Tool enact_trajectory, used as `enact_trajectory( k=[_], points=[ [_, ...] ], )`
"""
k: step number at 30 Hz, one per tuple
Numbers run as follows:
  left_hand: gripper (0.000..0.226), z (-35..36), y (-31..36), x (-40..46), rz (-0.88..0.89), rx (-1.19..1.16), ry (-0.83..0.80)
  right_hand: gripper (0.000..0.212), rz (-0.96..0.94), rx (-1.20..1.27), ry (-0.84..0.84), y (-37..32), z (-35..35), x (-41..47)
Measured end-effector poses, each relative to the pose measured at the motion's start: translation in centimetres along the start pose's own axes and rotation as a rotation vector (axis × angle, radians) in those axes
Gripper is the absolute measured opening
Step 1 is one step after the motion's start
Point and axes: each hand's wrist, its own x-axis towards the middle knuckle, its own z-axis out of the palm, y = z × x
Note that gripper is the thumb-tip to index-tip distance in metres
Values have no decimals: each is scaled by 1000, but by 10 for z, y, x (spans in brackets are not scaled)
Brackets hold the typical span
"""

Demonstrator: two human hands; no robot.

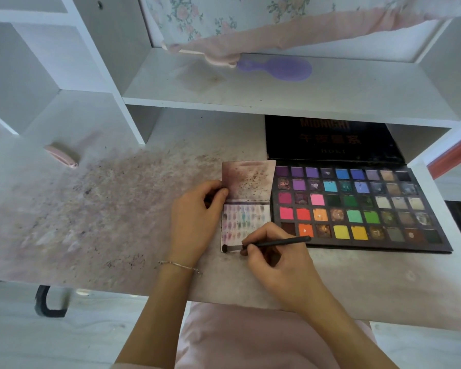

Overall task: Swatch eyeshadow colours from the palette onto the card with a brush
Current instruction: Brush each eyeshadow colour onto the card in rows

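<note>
Brush point(273, 244) lies along three-to-nine o'clock, tip at nine on the card point(246, 225), pinched by the right hand point(277, 265); left hand point(197, 217) pinches the card's edge. Palette point(357, 206) lid reads "MIDNIGHT".

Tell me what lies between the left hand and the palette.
In the head view, the swatch card lies between the left hand and the palette.

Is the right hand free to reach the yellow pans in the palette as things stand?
Probably yes. The right hand grips the brush beside the palette, and nothing lies between it and the yellow pans.
</note>
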Motion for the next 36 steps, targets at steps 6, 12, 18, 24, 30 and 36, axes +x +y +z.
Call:
enact_trajectory(
  k=[6, 12, 18, 24, 30, 36],
  points=[
    [13, 0, 0, 0, 3, 2, 13, 19, -15, -14, 14, 1, 0, 0],
    [14, 0, 1, -1, -7, 3, 8, 18, -3, 15, 22, 1, 1, 1],
    [13, 0, 1, 0, 2, 18, 6, 20, -1, -6, -7, -1, 0, -1],
    [15, -1, 1, -1, -4, 15, 6, 17, -7, -12, -11, 0, 0, 0],
    [16, -1, 2, 0, 0, 22, -2, 16, -27, 133, 34, -2, -2, -1],
    [17, -1, 4, 0, -11, 37, -5, 18, -98, 232, 204, 0, -10, -5]
  ],
)
